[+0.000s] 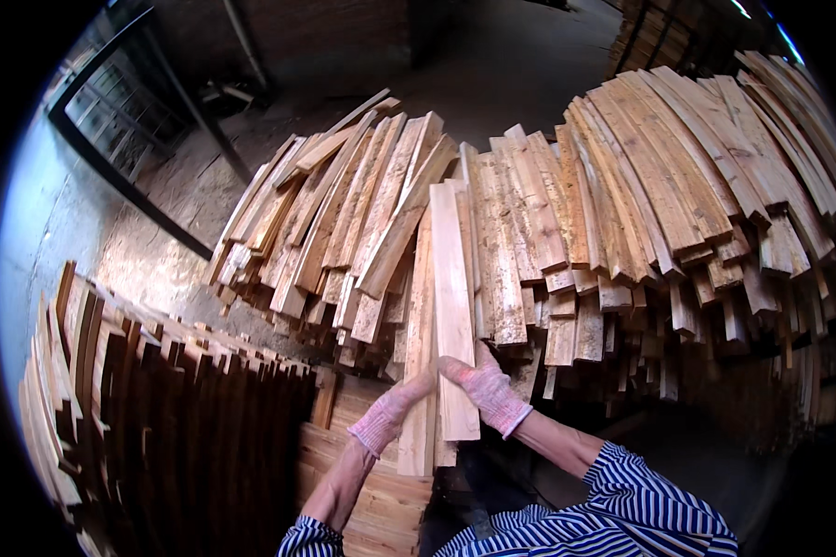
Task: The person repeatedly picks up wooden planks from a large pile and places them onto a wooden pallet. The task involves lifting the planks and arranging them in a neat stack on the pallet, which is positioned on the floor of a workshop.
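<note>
Two long pale wooden planks lie side by side in front of me, their near ends pointing toward my body. My left hand, in a pinkish knitted glove, is closed on the side of the left plank. My right hand, gloved the same way, grips the right plank with its thumb across the top face. The fingers of both hands are partly hidden by the wood. Behind the planks, their far ends reach the middle of a long pile of rough planks.
More planks are heaped high at the right, their near ends uneven and jutting out. To the left stands a tight stack of planks by a pale wall. A dark metal frame rises behind it. Boards lie low beside my left forearm.
</note>
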`<state>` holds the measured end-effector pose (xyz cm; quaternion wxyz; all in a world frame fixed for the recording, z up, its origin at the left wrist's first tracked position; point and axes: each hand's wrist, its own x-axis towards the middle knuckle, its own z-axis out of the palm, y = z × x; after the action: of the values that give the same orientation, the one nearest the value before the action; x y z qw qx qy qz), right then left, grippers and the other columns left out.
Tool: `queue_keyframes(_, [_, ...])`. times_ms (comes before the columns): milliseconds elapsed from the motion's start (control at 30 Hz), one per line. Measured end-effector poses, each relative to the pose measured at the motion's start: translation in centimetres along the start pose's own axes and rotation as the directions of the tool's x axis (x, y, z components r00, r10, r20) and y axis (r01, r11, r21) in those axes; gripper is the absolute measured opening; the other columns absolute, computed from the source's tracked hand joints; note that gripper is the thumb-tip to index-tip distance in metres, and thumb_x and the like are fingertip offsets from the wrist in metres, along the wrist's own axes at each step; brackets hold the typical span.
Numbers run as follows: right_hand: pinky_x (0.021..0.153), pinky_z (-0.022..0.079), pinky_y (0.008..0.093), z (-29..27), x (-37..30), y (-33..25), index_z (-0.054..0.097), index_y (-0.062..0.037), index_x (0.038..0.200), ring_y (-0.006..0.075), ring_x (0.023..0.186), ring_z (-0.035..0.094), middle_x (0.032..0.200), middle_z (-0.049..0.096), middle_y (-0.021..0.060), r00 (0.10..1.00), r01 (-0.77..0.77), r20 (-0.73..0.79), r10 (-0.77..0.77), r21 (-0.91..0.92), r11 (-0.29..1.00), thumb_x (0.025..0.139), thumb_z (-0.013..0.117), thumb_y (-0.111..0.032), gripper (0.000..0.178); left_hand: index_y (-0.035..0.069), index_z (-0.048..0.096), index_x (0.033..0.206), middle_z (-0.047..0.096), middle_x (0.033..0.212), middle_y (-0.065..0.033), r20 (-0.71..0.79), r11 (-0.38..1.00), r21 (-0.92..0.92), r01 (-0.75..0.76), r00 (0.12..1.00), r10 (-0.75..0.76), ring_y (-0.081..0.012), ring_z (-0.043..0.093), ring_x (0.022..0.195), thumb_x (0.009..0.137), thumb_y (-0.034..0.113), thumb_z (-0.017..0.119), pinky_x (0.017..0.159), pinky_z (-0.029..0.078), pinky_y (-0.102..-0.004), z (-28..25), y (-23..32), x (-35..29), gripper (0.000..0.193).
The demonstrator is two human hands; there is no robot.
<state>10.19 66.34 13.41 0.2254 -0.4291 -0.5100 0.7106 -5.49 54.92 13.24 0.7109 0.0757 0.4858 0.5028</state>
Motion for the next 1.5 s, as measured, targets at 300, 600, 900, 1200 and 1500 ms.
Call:
queue_keyframes(300, [0.094, 0.058, 0.0425, 2.3, -4.0, 9.7, 0.053, -0.0075, 0.126, 0.0203, 0.108, 0.062, 0.118, 0.061, 0.0056, 0.922, -0.264, 0.347, 0.17, 0.245, 0.933, 0.09, 0.077, -0.041, 0.055, 0.0, 0.05, 0.143, 0.069, 0.122, -0.0146, -0.161, 0.931, 0.355, 0.084, 0.987, -0.027, -0.0189, 0.064, 0.114, 0.079, 0.033, 0.087, 0.102, 0.051, -0.0356, -4.1, -9.7, -15.8, 0.081])
queue_keyframes(600, [0.097, 0.053, 0.0348, 16.5, -17.4, 14.1, 0.051, -0.0025, 0.142, 0.0193, 0.112, 0.064, 0.129, 0.065, 0.0095, 0.749, -0.121, 0.658, 0.083, 0.013, 0.993, 0.074, 0.092, -0.015, 0.08, -0.001, 0.041, 0.148, 0.06, 0.137, -0.0179, -0.338, 0.68, 0.574, -0.456, 0.625, 0.704, -0.0262, 0.057, 0.127, 0.071, 0.041, 0.093, 0.11, 0.045, -0.04, -12.6, -15.8, -27.4, 0.103])
queue_keyframes(900, [0.112, 0.045, 0.0397, 27.1, -17.4, 28.0, 0.038, -0.0043, 0.151, 0.0295, 0.135, 0.051, 0.141, 0.055, 0.0191, 0.458, 0.441, 0.873, 0.166, -0.385, 0.811, 0.06, 0.094, -0.026, 0.109, 0.014, 0.029, 0.154, 0.045, 0.15, -0.0099, -0.526, 0.744, -0.347, -0.571, 0.775, 0.349, -0.0267, 0.049, 0.135, 0.087, 0.034, 0.081, 0.11, 0.05, -0.0423, -28.1, -39.0, -29.9, 0.087])
queue_keyframes(1200, [0.124, 0.028, 0.0413, 28.8, -12.2, 39.3, 0.02, -0.0018, 0.16, 0.0367, 0.151, 0.03, 0.161, 0.029, 0.0283, 0.358, 0.235, 0.851, 0.385, -0.481, 0.844, 0.061, 0.09, -0.06, 0.135, -0.006, 0.054, 0.137, 0.066, 0.13, -0.0175, -0.539, 0.866, 0.185, -0.464, 0.689, 0.484, -0.029, 0.066, 0.119, 0.093, 0.028, 0.074, 0.106, 0.054, -0.0403, -33.4, -38.2, -28.5, 0.059])
queue_keyframes(1500, [0.117, 0.037, 0.0382, 25.0, -14.0, 34.9, 0.029, 0.0007, 0.157, 0.0318, 0.139, 0.047, 0.148, 0.05, 0.0235, 0.579, -0.085, 0.643, 0.5, -0.563, 0.822, 0.062, 0.091, -0.061, 0.129, 0.0, 0.058, 0.137, 0.066, 0.128, -0.0122, -0.788, 0.654, -0.43, -0.622, 0.613, 0.064, -0.0243, 0.064, 0.117, 0.096, 0.027, 0.065, 0.103, 0.052, -0.0416, -34.4, -51.7, -18.6, 0.049])
